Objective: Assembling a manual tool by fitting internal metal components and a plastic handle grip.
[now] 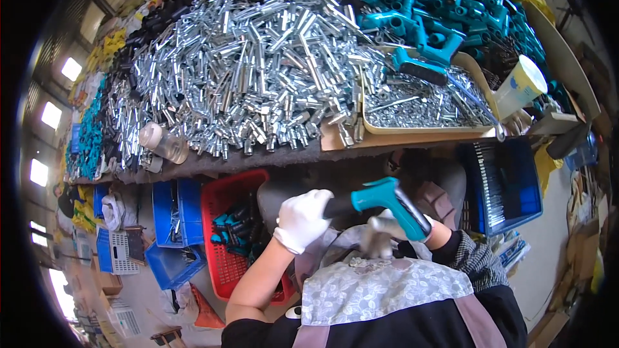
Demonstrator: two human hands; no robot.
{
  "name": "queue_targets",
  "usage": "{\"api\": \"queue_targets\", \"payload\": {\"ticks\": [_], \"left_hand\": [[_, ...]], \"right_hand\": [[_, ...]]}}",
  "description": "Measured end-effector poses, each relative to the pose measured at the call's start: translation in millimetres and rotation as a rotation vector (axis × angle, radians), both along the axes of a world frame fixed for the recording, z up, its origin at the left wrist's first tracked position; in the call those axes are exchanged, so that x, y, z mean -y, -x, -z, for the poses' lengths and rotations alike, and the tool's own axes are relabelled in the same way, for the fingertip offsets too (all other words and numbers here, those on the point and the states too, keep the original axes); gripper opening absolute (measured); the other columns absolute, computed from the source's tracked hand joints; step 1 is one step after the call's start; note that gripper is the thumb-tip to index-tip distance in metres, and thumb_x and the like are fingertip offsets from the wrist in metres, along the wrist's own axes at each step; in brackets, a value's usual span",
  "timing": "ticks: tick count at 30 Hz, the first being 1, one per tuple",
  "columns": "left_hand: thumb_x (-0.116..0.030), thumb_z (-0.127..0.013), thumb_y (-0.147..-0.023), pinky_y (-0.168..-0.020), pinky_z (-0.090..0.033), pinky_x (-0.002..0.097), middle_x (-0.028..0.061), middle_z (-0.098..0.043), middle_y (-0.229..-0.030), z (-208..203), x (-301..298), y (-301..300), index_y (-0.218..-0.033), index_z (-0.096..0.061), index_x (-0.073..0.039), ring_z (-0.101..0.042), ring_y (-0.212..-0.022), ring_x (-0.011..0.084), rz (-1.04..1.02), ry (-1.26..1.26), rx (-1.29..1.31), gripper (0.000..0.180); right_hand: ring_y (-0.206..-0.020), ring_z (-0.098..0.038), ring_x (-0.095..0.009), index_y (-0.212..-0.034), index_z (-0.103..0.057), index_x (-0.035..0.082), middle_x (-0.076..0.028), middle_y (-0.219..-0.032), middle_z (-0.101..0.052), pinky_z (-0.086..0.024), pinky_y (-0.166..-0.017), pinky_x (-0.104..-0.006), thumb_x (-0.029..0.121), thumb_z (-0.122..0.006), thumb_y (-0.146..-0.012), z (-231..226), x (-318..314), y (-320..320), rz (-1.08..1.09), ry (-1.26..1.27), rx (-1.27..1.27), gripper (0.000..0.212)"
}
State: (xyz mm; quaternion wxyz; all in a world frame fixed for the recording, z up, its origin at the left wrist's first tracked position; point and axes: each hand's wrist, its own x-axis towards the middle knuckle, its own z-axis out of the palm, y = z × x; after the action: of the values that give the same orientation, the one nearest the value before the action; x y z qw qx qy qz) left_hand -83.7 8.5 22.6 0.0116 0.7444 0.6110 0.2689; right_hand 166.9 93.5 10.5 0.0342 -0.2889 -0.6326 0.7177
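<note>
A teal pistol-shaped tool body [381, 198] with a dark strip along one side is tilted in front of my chest. My right hand [388, 225], in a white glove, is closed around it, partly hidden behind it and blurred by motion. To the left, my gloved left hand [303, 220] is raised with its fingers curled together. A small dark shape shows at its fingertips, too unclear to name. The two hands are apart, in front of the bench edge.
The bench carries a large heap of shiny metal tubes [245, 71], teal tool bodies [445, 6], a tray [429, 130] of small metal parts, a brush [419, 69], a cup [519, 87] and a clear bottle [164, 142]. Below stand a red crate [222, 277] and blue bins [174, 264].
</note>
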Motion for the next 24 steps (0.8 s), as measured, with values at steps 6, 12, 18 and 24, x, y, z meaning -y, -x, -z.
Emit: {"api": "queue_targets", "payload": {"ticks": [6, 12, 18, 24], "left_hand": [[-0.021, -0.075, -0.077, -0.068, -0.055, 0.0423, 0.0149, -0.069, -0.082, -18.6, -21.1, -23.0, -0.096, -0.063, -0.01, -0.07, -0.076, 0.0343, -0.035, 0.41, 0.216, 0.025], [-0.026, -0.067, -0.081, -0.073, -0.055, 0.0468, 0.0223, -0.07, -0.084, -9.9, -4.2, -52.9, -0.104, -0.066, -0.006, -0.07, -0.082, 0.0397, 0.196, 0.719, 0.264, 0.03], [-0.019, -0.057, -0.087, -0.064, -0.057, 0.0399, 0.0111, -0.066, -0.077, -39.2, -7.3, -52.7, -0.088, -0.06, -0.007, -0.071, -0.069, 0.0285, 0.282, 0.523, -0.388, 0.013], [-0.019, -0.071, -0.079, -0.064, -0.051, 0.0373, 0.0058, -0.059, -0.077, -64.7, -73.6, -39.5, -0.079, -0.066, -0.012, -0.061, -0.076, 0.0253, 0.371, -0.377, 0.06, 0.009]], "right_hand": [[-0.119, -0.058, -0.027, -0.141, -0.046, 0.001, -0.013, -0.129, -0.058, -0.046, -0.102, -0.0357, 0.001, -0.085, -0.067, -31.0, -11.8, -12.9, 0.522, -0.859, -0.33, 0.084], [-0.073, -0.065, -0.018, -0.095, -0.063, 0.004, -0.007, -0.083, -0.066, -0.052, -0.071, -0.0313, 0.003, -0.085, -0.062, -55.7, -11.0, -15.7, 0.691, -0.904, -0.499, 0.04], [-0.069, -0.067, -0.033, -0.075, -0.071, 0.01, -0.013, -0.074, -0.068, -0.052, -0.058, -0.0439, 0.032, -0.063, -0.088, 11.1, -55.0, -20.5, 0.185, -1.351, 0.438, 0.028], [-0.054, -0.058, -0.013, -0.108, -0.064, -0.001, -0.008, -0.072, -0.063, -0.047, -0.052, -0.0261, 0.051, -0.046, -0.103, 17.5, -5.3, -3.3, 0.061, 0.354, -0.374, 0.056]]}}
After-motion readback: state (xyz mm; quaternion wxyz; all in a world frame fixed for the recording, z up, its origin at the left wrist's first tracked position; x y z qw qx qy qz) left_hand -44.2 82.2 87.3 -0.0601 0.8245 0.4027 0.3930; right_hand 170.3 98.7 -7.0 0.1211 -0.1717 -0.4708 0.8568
